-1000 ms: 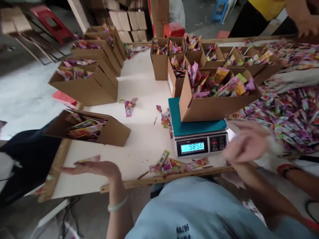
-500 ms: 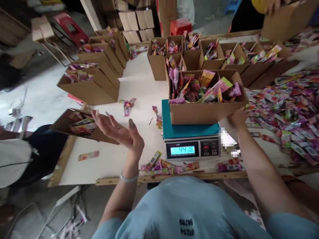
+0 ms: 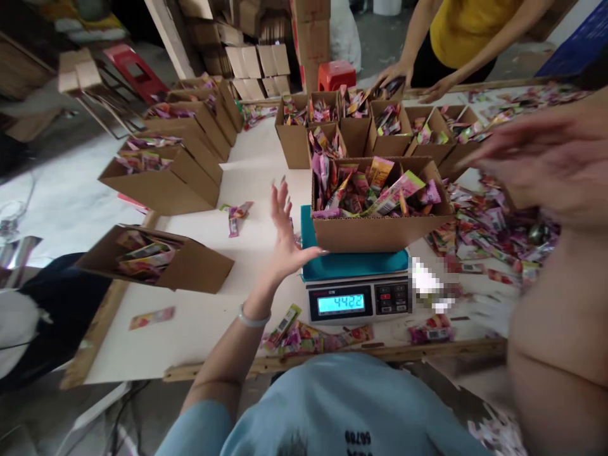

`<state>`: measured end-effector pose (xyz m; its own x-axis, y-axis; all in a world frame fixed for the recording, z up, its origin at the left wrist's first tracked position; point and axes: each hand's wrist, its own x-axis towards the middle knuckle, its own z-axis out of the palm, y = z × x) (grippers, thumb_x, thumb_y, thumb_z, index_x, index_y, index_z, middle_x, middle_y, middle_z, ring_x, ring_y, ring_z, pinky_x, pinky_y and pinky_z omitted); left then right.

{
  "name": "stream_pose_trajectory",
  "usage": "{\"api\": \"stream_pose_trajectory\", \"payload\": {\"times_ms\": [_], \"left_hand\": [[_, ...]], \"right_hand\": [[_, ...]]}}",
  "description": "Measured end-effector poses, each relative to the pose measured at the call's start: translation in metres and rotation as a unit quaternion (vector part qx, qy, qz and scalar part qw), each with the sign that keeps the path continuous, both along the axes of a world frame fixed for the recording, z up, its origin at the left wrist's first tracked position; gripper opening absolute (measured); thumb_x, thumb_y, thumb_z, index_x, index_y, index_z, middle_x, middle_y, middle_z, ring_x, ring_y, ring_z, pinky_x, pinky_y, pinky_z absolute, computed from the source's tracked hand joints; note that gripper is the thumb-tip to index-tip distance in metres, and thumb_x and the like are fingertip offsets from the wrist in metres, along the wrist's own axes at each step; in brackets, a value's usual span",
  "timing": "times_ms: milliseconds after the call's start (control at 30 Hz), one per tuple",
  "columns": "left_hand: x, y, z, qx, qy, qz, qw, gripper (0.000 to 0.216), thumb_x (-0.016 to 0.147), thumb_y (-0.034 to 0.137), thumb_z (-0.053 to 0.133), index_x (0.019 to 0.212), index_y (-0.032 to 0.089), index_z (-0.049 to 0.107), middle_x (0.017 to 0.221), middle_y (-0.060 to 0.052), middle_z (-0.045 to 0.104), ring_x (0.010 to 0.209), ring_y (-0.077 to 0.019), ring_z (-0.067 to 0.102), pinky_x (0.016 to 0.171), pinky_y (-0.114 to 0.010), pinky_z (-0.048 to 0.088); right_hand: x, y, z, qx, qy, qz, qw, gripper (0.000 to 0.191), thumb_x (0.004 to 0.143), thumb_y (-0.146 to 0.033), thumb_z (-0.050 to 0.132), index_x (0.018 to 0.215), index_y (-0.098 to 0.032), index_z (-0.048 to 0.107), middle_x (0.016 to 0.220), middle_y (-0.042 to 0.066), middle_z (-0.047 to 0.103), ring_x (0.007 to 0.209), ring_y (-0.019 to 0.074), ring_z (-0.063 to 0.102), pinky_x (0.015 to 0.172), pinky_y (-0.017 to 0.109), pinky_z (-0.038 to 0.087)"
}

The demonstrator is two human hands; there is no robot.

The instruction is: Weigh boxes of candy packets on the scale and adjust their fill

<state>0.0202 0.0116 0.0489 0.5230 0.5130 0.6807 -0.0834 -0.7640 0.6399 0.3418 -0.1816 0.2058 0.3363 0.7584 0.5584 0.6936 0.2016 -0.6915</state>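
One brown open carton (image 3: 380, 235) | pink, green packets (image 3: 396, 194) inside | left hand (image 3: 286, 244) splayed | right hand (image 3: 546, 158) unclenched

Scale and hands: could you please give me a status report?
Left hand open beside filled box, contact unclear; right hand open, apart; box on scale; loose packets in front.

Packing workshop: scale (image 3: 356, 268), filled cartons (image 3: 380, 235)

Beyond the far edge of the table (image 3: 190, 323), stacked cartons (image 3: 259, 61) are lying in dimness; past its left edge, the floor (image 3: 52, 161) is gleaming pale. Near the front edge, the scale display (image 3: 341, 304) is glowing blue. The right hand (image 3: 546, 155) is blurring.
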Motion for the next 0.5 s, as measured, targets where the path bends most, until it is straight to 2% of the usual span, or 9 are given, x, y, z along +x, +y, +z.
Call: {"api": "stream_pose_trajectory", "payload": {"times_ms": [33,67,133,200,267,300,367,500], "left_hand": [[0.007,0.002,-0.001,-0.009,0.008,-0.022,1.0,0.142,0.063,0.095,0.069,0.168,0.045,-0.012,0.181,-0.013,0.005,0.167,-0.0458,0.01,0.13,-0.072,0.02],[0.013,0.003,-0.002,-0.021,0.015,-0.043,0.999,0.145,0.062,0.094,0.072,0.167,0.045,-0.015,0.181,-0.013,0.003,0.167,-0.0456,0.008,0.131,-0.072,0.019],[0.025,0.003,-0.003,-0.054,0.031,-0.081,0.995,0.15,0.061,0.088,0.079,0.166,0.045,-0.019,0.181,-0.013,0.003,0.167,-0.0441,0.008,0.132,-0.069,0.019],[0.035,0.001,-0.003,-0.093,0.044,-0.097,0.99,0.15,0.064,0.08,0.084,0.167,0.043,-0.019,0.18,-0.015,0.008,0.167,-0.0428,0.014,0.133,-0.067,0.022],[0.04,0.0,-0.002,-0.122,0.042,-0.092,0.987,0.149,0.066,0.073,0.088,0.168,0.04,-0.016,0.178,-0.017,0.016,0.165,-0.0427,0.021,0.132,-0.066,0.025],[0.041,0.0,-0.001,-0.129,0.036,-0.087,0.987,0.149,0.066,0.071,0.09,0.169,0.039,-0.014,0.177,-0.018,0.019,0.164,-0.0429,0.023,0.132,-0.066,0.026],[0.04,0.003,0.002,-0.131,0.021,-0.085,0.988,0.149,0.065,0.067,0.092,0.17,0.039,-0.01,0.176,-0.018,0.021,0.163,-0.0433,0.025,0.132,-0.066,0.026],[0.033,0.018,0.005,-0.103,0.001,-0.115,0.988,0.147,0.065,0.067,0.093,0.169,0.043,-0.008,0.175,-0.017,0.022,0.161,-0.0433,0.03,0.13,-0.065,0.029]], "right_hand": [[-0.016,0.011,0.017,-0.085,-0.051,0.086,0.991,0.044,0.083,-0.057,0.08,0.119,-0.034,0.073,0.113,0.005,0.073,0.102,0.0237,0.074,0.098,0.044,0.06],[-0.031,0.026,0.027,-0.172,-0.118,0.145,0.967,0.047,0.085,-0.058,0.077,0.124,-0.034,0.072,0.119,0.005,0.072,0.107,0.0251,0.072,0.101,0.045,0.059],[-0.053,0.059,0.028,-0.307,-0.25,0.196,0.897,0.054,0.088,-0.063,0.071,0.129,-0.027,0.07,0.125,0.011,0.07,0.11,0.0304,0.07,0.1,0.048,0.057],[-0.063,0.089,0.016,-0.368,-0.341,0.192,0.843,0.056,0.088,-0.061,0.068,0.128,-0.021,0.07,0.125,0.016,0.068,0.11,0.0341,0.068,0.095,0.048,0.055],[-0.065,0.105,0.004,-0.388,-0.38,0.195,0.817,0.048,0.09,-0.052,0.064,0.126,-0.02,0.069,0.123,0.015,0.068,0.109,0.0324,0.068,0.09,0.043,0.053],[-0.063,0.108,0.001,-0.386,-0.387,0.201,0.813,0.042,0.092,-0.047,0.062,0.125,-0.021,0.069,0.121,0.014,0.069,0.107,0.0305,0.068,0.087,0.04,0.052],[-0.058,0.106,0.0,-0.363,-0.381,0.212,0.824,0.034,0.093,-0.039,0.057,0.119,-0.022,0.071,0.116,0.011,0.071,0.103,0.0272,0.068,0.084,0.037,0.05],[-0.053,0.092,0.008,-0.283,-0.319,0.222,0.877,0.03,0.098,-0.039,0.051,0.108,-0.021,0.073,0.109,0.01,0.073,0.1,0.0232,0.068,0.088,0.037,0.05]]}}
